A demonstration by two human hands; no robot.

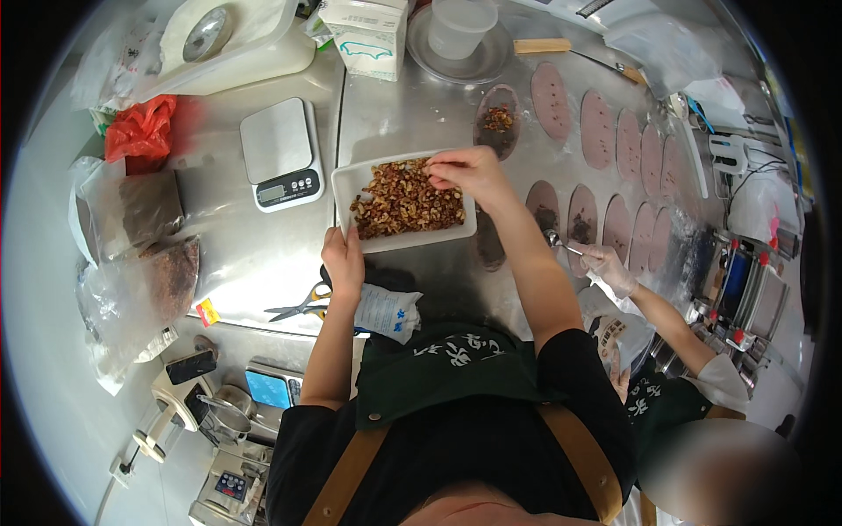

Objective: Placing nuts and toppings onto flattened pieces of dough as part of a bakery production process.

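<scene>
A white rectangular tray (341,188) full of brown walnut pieces (403,200) is in front of me over the metal table. My left hand (343,260) grips its near left corner, the thumb on the rim. At the tray's far right end, my right hand (474,175) has its fingers pinched together on some of the nuts. Just beyond that hand lies a pinkish oval of dough (485,140) with a small heap of nuts (497,120) on it. Another oval with dark filling (490,248) is partly hidden by the tray and my right forearm.
Several more dough ovals (596,130) lie in two rows to the right. A co-worker's gloved hand (608,268) holds a spoon (556,240) at the near row. A kitchen scale (279,149) stands left of the tray; scissors (303,304) and a white bag (388,313) lie close by.
</scene>
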